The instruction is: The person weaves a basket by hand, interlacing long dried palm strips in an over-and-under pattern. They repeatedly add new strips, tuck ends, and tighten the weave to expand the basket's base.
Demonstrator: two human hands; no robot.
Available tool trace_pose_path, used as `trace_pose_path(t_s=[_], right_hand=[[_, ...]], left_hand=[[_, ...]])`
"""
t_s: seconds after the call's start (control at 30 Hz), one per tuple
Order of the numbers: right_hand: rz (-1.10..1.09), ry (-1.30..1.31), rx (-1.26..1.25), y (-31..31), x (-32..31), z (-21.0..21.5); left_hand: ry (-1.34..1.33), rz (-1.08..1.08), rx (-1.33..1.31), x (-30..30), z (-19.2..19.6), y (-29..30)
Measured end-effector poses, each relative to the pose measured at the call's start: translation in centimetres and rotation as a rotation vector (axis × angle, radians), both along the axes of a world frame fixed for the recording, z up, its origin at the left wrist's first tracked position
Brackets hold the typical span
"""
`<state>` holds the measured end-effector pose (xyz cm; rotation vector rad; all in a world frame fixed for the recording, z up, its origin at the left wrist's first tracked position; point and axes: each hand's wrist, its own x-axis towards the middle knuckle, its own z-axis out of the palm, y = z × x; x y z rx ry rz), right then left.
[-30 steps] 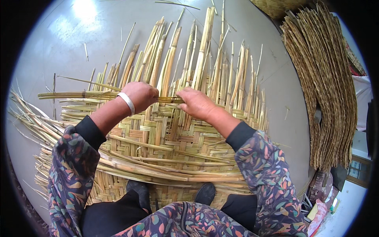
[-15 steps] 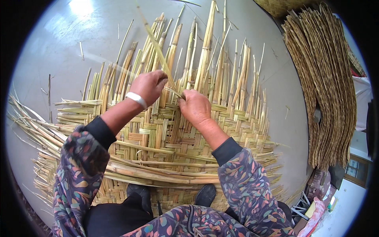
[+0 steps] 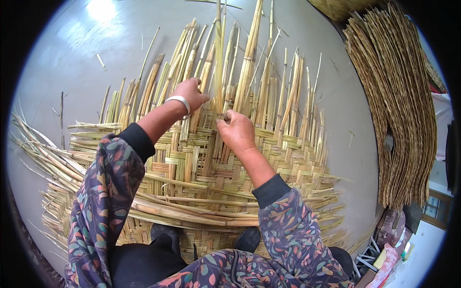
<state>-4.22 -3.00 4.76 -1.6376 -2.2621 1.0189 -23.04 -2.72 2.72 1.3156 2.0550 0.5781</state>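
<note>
A mat woven from flat split reeds [image 3: 187,163] lies before me, its unwoven ends fanning out at the far side. My right hand [image 3: 237,130] is closed over its far woven edge, pinching the base of a pale green split-reed strip [image 3: 219,62] that stands up away from me. Just left of that strip is my left hand [image 3: 190,96], a silvery band round its wrist. Its thumb and fingers are apart, and I see nothing between them. Part of the weave under both hands is hidden.
A bundle of long loose reeds [image 3: 192,213] lies across the mat's near part, reaching out left. My dark shoes [image 3: 248,239] are on the woven part. At the right stands a tall brown folded or rolled mat [image 3: 396,105]. Reed scraps [image 3: 101,62] lie on the grey floor.
The strip has swung from leaning left to nearly upright. My left hand has moved slightly right and away from me, its fingers now spread. My right hand stays at the same spot.
</note>
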Motion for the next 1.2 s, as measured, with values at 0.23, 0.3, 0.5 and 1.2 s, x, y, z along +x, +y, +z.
trace_pose_path(t_s=[0.23, 0.3, 0.5, 1.2], right_hand=[[-0.053, 0.104, -0.024, -0.5, 0.5, -0.3], [-0.046, 0.107, 0.014, -0.5, 0.6, -0.4], [-0.069, 0.137, -0.005, -0.6, 0.9, -0.6], [-0.108, 0.108, -0.073, 0.0, 0.4, -1.0]], left_hand=[[0.087, -0.042, -0.153, -1.2, 0.7, 2.9], [0.132, -0.100, -0.182, -1.5, 0.4, 2.7], [-0.368, 0.060, -0.293, -1.6, -0.8, 2.3], [-0.529, 0.126, -0.049, 0.7, -1.9, -0.1]])
